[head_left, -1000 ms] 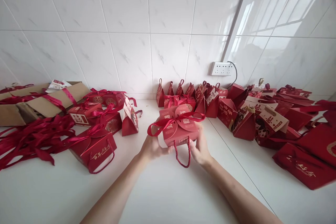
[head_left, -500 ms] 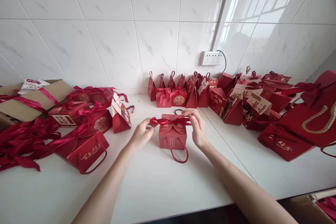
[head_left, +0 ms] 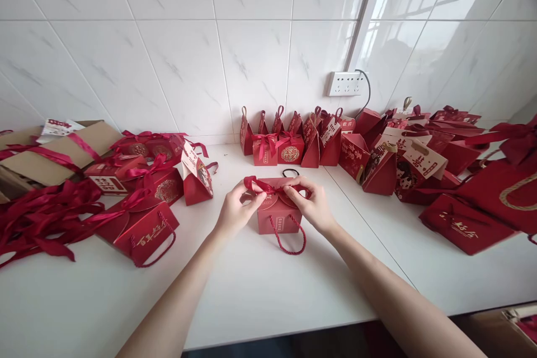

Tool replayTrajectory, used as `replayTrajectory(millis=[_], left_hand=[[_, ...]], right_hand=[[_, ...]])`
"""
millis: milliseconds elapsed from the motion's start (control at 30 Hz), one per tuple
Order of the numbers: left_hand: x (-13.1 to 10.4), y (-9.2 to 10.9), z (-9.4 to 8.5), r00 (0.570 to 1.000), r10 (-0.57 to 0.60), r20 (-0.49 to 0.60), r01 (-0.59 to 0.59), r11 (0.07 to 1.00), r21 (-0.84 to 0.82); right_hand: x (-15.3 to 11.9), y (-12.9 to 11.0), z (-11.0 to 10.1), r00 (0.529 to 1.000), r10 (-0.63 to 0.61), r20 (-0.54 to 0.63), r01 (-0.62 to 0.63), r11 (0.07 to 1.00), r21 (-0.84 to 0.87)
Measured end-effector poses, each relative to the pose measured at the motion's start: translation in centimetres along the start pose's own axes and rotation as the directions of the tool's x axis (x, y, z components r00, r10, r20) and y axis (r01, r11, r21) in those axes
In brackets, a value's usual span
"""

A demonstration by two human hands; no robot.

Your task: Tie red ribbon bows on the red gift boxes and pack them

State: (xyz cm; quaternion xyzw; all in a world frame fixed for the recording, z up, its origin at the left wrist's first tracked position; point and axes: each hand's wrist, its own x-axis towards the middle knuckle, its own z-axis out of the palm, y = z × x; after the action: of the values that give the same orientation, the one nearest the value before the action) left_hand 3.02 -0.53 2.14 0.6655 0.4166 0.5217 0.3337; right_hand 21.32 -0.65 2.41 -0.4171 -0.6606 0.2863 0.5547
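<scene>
A small red gift box (head_left: 272, 222) with twisted cord handles stands upright on the white table, its front handle hanging down. A dark red ribbon (head_left: 265, 185) lies across its top. My left hand (head_left: 240, 201) pinches the ribbon in a loop at the box's upper left. My right hand (head_left: 308, 201) is closed on the ribbon near the middle of the lid; its fingertips partly cover the ribbon there.
Loose red ribbons (head_left: 39, 224), a cardboard box (head_left: 90, 142) and red boxes (head_left: 157, 229) lie on the left. Small red boxes (head_left: 265, 151) line the tiled wall below a power strip (head_left: 346, 84). More red boxes (head_left: 465, 224) crowd the right.
Both hands have moved inward over the box, closer together. The ribbon, earlier stretched out to both sides, is now bunched into a loop at the left. The view has shifted slightly.
</scene>
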Motion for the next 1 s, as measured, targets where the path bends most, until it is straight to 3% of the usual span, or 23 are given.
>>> replayTrajectory(millis=[133,267,400,567,733,1000], left_hand=[[0.1,-0.2,0.1,0.992,-0.101,-0.081,0.1,0.995,-0.017],[0.0,-0.2,0.2,0.984,-0.171,-0.044,0.171,0.985,-0.002],[0.0,0.0,0.0,0.988,-0.152,-0.037,0.151,0.988,-0.029],[0.5,-0.2,-0.7,0.99,-0.143,-0.018,0.142,0.989,-0.05],[0.9,-0.4,-1.4,0.994,-0.102,-0.045,0.099,0.994,-0.051],[0.1,0.1,-0.9,0.995,-0.019,0.093,0.024,0.998,-0.06]], right_hand=[[0.0,-0.1,0.0,0.995,0.091,0.029,-0.093,0.989,0.112],[0.0,-0.2,0.1,0.987,0.153,0.048,-0.16,0.963,0.217],[-0.1,-0.2,0.2,0.983,0.185,-0.012,-0.176,0.949,0.262],[0.1,0.0,0.0,0.967,0.249,0.047,-0.251,0.914,0.318],[0.5,0.1,-0.3,0.967,0.254,0.009,-0.235,0.879,0.415],[0.2,-0.3,-0.2,0.966,0.258,0.025,-0.247,0.888,0.388]])
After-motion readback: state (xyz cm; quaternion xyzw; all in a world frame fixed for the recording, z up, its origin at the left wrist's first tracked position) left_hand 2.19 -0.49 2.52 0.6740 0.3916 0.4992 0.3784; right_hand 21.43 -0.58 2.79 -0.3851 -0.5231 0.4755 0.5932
